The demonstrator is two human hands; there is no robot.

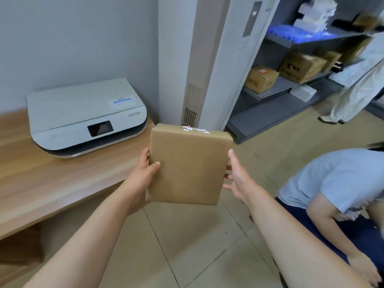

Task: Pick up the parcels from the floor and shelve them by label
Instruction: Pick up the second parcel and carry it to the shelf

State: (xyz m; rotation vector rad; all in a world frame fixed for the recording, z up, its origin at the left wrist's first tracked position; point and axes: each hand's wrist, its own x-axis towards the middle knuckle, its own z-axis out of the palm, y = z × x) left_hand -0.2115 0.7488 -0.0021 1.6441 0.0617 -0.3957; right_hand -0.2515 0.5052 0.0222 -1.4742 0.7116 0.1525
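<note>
Both arms are reaching forward, holding a flat brown parcel (190,164) in the air above the tiled floor (199,246): the left hand (143,169) is clasping its left edge, thumb on top; the right hand (239,179) is touching the right edge with fingers spread loosely. Label remnants along its far edge are too blurred to read

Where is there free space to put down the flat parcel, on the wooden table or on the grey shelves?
The wooden table is bare in front of the printer, beside the left hand. The lowest grey shelf looks bare too. The middle shelf is crowded with cardboard boxes.
</note>
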